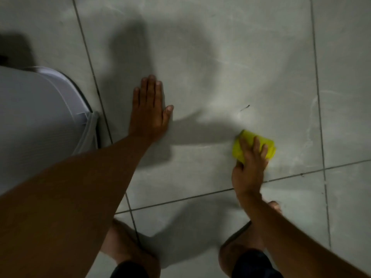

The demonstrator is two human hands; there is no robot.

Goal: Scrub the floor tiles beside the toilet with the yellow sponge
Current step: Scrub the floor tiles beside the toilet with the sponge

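The yellow sponge lies flat on the grey floor tiles, right of centre. My right hand presses down on it, fingers spread over its top, covering its near half. My left hand rests flat on the tile with fingers together and holds nothing, just right of the white toilet, which fills the left side of the view.
Dark grout lines cross the floor, one running just below the sponge. A small dark mark sits on the tile above the sponge. My bare knees and a foot are at the bottom edge.
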